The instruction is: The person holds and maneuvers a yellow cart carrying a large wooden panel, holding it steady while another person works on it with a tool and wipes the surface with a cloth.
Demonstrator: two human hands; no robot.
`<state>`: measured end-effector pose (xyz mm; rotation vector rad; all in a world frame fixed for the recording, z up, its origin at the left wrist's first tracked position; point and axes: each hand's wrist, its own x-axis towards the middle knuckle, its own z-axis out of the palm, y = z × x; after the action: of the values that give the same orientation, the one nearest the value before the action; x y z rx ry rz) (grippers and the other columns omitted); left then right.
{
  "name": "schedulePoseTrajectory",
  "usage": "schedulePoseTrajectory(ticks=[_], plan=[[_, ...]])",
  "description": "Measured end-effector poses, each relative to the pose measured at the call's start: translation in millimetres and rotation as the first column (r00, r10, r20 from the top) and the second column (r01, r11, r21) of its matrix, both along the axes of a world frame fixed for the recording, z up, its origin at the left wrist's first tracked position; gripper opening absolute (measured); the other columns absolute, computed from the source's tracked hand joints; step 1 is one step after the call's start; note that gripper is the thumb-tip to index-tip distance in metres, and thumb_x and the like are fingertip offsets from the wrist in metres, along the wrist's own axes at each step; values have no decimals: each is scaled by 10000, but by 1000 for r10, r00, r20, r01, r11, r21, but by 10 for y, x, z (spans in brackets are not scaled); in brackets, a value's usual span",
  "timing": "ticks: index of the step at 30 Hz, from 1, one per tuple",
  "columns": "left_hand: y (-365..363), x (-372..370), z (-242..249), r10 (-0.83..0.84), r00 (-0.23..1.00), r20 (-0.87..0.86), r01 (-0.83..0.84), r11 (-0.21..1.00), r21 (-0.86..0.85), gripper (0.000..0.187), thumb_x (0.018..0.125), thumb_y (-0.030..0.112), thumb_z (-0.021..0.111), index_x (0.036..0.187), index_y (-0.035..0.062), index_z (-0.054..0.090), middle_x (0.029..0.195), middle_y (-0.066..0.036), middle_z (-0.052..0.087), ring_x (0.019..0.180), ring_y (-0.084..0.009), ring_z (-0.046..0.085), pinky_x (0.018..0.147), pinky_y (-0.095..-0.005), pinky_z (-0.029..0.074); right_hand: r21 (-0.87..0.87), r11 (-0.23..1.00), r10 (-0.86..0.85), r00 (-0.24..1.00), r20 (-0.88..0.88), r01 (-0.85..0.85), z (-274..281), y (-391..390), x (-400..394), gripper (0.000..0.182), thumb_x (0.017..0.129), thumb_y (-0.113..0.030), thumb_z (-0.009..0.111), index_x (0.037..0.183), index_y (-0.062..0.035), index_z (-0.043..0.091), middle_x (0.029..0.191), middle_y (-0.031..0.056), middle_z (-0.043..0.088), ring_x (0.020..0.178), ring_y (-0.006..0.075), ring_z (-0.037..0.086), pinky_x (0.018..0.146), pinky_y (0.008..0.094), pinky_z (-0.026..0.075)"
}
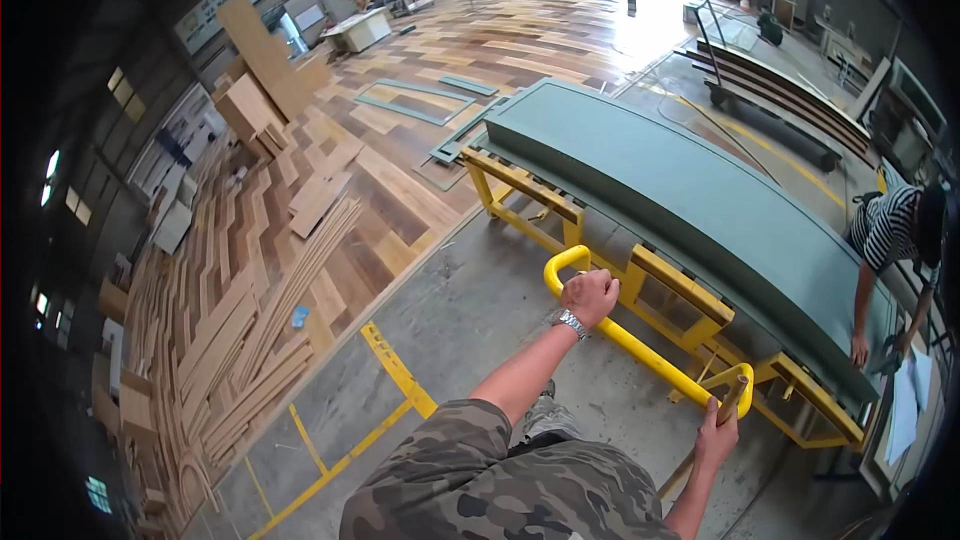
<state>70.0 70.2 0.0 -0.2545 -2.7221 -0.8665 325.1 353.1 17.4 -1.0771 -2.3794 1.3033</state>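
Observation:
My left hand point(590, 297), with a metal watch at the wrist, is closed round the far-left part of a yellow tubular handle point(650, 352). Near the handle's right end, my right hand point(716, 432) grips a wooden stick point(735, 396) that slants down past my body. Beyond the handle stand yellow frames point(680, 285) with rollers. A long green panel point(660, 180) lies across them.
At the right, a person in a striped top point(885, 225) leans over the panel's end. Wood strips point(240, 340) and green frames point(415, 102) lie on the wooden flooring at left. A cart with long dark bars point(775, 90) stands at back right.

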Motion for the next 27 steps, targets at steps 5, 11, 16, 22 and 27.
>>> schedulePoseTrajectory(ticks=[5, 11, 16, 22, 27], plan=[[17, -64, -194, 13, 994, -105, -11, 1000, 21, 286, 964, 317, 627, 790, 99, 688, 813, -158, 733, 765, -394, 714, 691, -523, 569, 29, 1000, 7, 992, -127, -3, -429, 169, 75, 382, 1026, -330, 757, 1246, -20, 721, 910, 124, 742, 804, 191, 662, 770, 373, 548], [-108, -182, -356, -31, 994, -105, 32, 999, 3, 372, 954, 391, 714, 746, 90, 647, 740, -163, 688, 711, -403, 687, 649, -525, 527, 72, 997, -21, 1000, -12, 22, -112, -25, 31, 445, 990, -461, 730, 1309, -151, 729, 993, 207, 777, 932, 398, 760, 805, 483, 578], [-71, -135, -204, -67, 997, -45, 65, 997, -42, 380, 995, 359, 714, 762, 65, 651, 764, -174, 709, 723, -397, 689, 664, -512, 523, 88, 995, -35, 996, -79, 42, -122, -9, 36, 477, 978, -520, 740, 1293, -162, 720, 969, 179, 779, 944, 428, 746, 786, 497, 574], [-51, -94, -155, -69, 996, -56, 67, 997, -50, 398, 1008, 360, 711, 779, 41, 647, 751, -177, 704, 700, -406, 670, 641, -517, 498, 86, 995, -39, 999, -35, 42, -24, -18, 84, 439, 996, -526, 711, 1300, -210, 695, 943, 144, 780, 912, 405, 749, 765, 507, 579], [-50, -91, -156, -90, 994, -58, 88, 995, -41, 402, 1014, 338, 711, 774, 27, 626, 710, -151, 679, 634, -360, 631, 611, -488, 472, 91, 996, -4, 1000, -2, 4, 0, -12, 87, 468, 1006, -548, 689, 1319, -200, 677, 964, 126, 785, 921, 386, 754, 779, 498, 586]])
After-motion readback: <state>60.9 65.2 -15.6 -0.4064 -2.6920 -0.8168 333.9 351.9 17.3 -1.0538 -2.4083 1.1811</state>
